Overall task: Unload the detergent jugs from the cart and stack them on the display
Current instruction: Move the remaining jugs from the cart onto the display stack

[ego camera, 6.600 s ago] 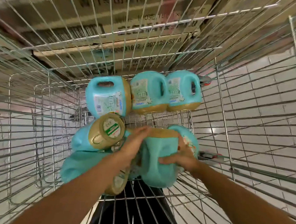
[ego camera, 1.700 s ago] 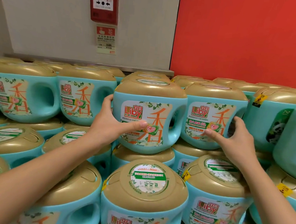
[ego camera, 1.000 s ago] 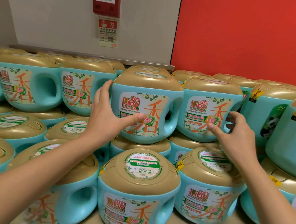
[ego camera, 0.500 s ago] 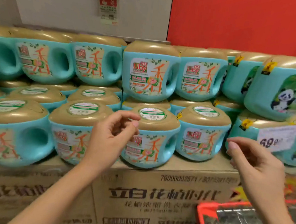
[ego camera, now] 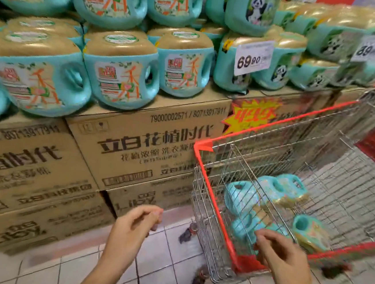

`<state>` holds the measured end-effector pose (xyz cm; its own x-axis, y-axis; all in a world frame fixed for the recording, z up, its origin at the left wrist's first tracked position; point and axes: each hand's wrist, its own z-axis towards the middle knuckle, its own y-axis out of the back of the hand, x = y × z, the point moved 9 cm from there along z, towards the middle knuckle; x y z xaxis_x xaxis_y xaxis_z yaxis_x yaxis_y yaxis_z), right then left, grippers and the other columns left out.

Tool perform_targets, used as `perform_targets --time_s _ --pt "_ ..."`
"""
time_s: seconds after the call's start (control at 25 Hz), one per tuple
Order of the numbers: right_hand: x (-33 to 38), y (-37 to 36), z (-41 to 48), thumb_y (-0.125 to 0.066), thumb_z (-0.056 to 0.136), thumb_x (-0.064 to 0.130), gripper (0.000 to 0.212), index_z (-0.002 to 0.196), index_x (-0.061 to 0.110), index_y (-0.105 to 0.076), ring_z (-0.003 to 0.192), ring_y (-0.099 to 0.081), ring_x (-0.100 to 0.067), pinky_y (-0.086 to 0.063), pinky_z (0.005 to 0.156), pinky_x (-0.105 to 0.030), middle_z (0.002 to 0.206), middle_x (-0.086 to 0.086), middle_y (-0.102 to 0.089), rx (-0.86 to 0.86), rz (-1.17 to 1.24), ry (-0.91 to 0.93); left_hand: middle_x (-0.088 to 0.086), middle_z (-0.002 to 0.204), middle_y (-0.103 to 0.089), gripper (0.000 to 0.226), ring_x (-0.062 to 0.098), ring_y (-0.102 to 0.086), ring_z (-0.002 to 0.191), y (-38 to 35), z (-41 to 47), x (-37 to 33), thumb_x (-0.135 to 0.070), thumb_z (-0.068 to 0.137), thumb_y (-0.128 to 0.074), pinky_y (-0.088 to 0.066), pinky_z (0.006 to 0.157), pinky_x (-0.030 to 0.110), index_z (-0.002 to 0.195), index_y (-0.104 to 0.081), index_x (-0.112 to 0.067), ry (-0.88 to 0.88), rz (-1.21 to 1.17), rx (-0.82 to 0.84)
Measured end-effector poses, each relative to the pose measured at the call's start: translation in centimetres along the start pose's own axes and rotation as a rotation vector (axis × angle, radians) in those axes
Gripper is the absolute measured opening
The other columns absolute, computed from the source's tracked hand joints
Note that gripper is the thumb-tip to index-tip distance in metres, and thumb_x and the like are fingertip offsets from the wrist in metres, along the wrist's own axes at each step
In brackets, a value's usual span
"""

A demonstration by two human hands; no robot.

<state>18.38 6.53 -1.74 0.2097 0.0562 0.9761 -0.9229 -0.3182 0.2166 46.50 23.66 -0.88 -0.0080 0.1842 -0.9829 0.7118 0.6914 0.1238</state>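
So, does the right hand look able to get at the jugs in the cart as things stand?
Probably yes: the right hand is empty at the cart's near corner, the top is open, and the jugs lie low inside, so it must reach down.

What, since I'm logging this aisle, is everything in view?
display jugs: many, turquoise with gold caps, stacked on the boxes
cart jugs: several, turquoise, lying in the cart's bottom
cart: one, silver wire with a red rim, right
cardboard boxes: several, brown, under the display
price tags: two, white, on the jugs at right
starburst sign: one, yellow and red, on a box front
floor: white tiles
hands: left and right, both empty, fingers loosely curled
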Motion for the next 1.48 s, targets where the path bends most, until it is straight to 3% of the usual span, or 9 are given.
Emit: perform_targets --time_s 0.28,0.44,0.64,0.84,1.0,1.2,1.28,1.4,1.48 --pt "-2.6 10.9 -2.3 -0.065 0.085 -0.005 0.019 0.081 0.012 -0.072 0.054 -0.057 -0.008 -0.049 0.053 -0.016 0.062 -0.005 -0.067 -0.047 0.086 -0.094 -0.006 0.077 -0.073 0.018 0.001 -0.063 0.066 -11.8 -5.0 1.7 -0.012 0.092 -0.062 -0.046 0.061 0.008 0.081 -0.073 -0.020 0.037 0.091 0.130" --pt "-2.7 17.4 -1.4 -0.063 0.085 -0.007 0.018 0.081 0.009 -0.072 0.055 -0.058 -0.007 -0.049 0.054 -0.014 0.064 -0.007 -0.065 -0.005 0.080 -0.100 -0.010 0.076 -0.073 0.020 -0.002 -0.064 0.067 -19.2 -7.2 0.2 -0.009 0.094 -0.058 -0.046 0.060 0.007 0.086 -0.072 -0.022 0.004 0.022 0.094" --pt "-1.9 23.8 1.6 -0.063 0.086 -0.004 0.019 0.082 0.012 -0.072 0.060 -0.060 -0.009 -0.052 0.059 -0.018 0.070 -0.016 -0.066 0.025 0.013 -0.020 -0.004 0.078 -0.073 0.016 0.003 -0.067 0.070 -27.2 -8.2 -1.2 -0.011 0.094 -0.058 -0.049 0.059 0.010 0.094 -0.073 -0.016 0.048 -0.101 0.102" --pt "-1.4 27.5 8.1 -0.064 0.086 0.000 0.018 0.085 0.016 -0.073 0.061 -0.062 -0.009 -0.053 0.059 -0.019 0.072 -0.014 -0.066 0.018 -0.017 0.050 -0.002 0.082 -0.074 0.016 0.005 -0.067 0.076 -32.8 -4.2 -3.9 -0.011 0.093 -0.058 -0.053 0.068 0.016 0.095 -0.073 -0.018 -0.016 -0.080 0.110" --pt "-2.0 28.9 16.1 -0.061 0.088 -0.004 0.015 0.090 0.006 -0.071 0.055 -0.060 -0.002 -0.049 0.054 -0.014 0.065 -0.002 -0.068 0.006 -0.018 0.046 -0.004 0.077 -0.073 0.017 0.000 -0.065 0.071 -38.2 2.1 -4.7 -0.012 0.094 -0.058 -0.051 0.063 0.012 0.091 -0.072 -0.022 -0.022 -0.076 0.121" --pt "-4.4 29.9 27.8 -0.057 0.090 -0.004 0.013 0.095 -0.001 -0.068 0.054 -0.056 -0.005 -0.048 0.052 -0.013 0.076 -0.019 -0.062 0.050 -0.153 -0.071 -0.006 0.074 -0.068 0.021 0.003 -0.061 0.066 -45.3 10.4 -2.9 -0.008 0.092 -0.058 -0.048 0.063 0.018 0.083 -0.070 -0.022 0.110 -0.055 0.123" --pt "-6.4 30.3 31.9 -0.057 0.089 -0.003 0.013 0.095 0.002 -0.068 0.060 -0.057 -0.012 -0.052 0.057 -0.018 0.079 -0.024 -0.063 0.085 -0.253 -0.106 -0.005 0.072 -0.066 0.019 0.003 -0.058 0.063 -48.1 13.1 -0.3 -0.009 0.092 -0.058 -0.045 0.059 0.015 0.081 -0.070 -0.019 0.200 -0.005 0.113" --pt "-11.4 30.4 36.7 -0.058 0.089 0.003 0.015 0.100 0.003 -0.067 0.069 -0.060 -0.021 -0.054 0.074 -0.041 0.085 -0.023 -0.068 0.212 -0.461 -0.185 -0.002 0.068 -0.063 0.015 0.005 -0.055 0.061 -51.9 15.4 4.5 -0.013 0.094 -0.057 -0.044 0.059 0.014 0.087 -0.069 -0.006 0.325 0.063 0.124" --pt "-15.7 30.1 39.2 -0.057 0.091 0.007 0.017 0.105 0.001 -0.065 0.072 -0.060 -0.025 -0.053 0.077 -0.044 0.083 -0.019 -0.067 0.351 -0.590 -0.238 -0.001 0.061 -0.057 0.021 0.006 -0.052 0.056 -54.3 16.1 8.1 -0.012 0.094 -0.056 -0.042 0.056 0.016 0.079 -0.067 -0.003 0.385 0.120 0.115"
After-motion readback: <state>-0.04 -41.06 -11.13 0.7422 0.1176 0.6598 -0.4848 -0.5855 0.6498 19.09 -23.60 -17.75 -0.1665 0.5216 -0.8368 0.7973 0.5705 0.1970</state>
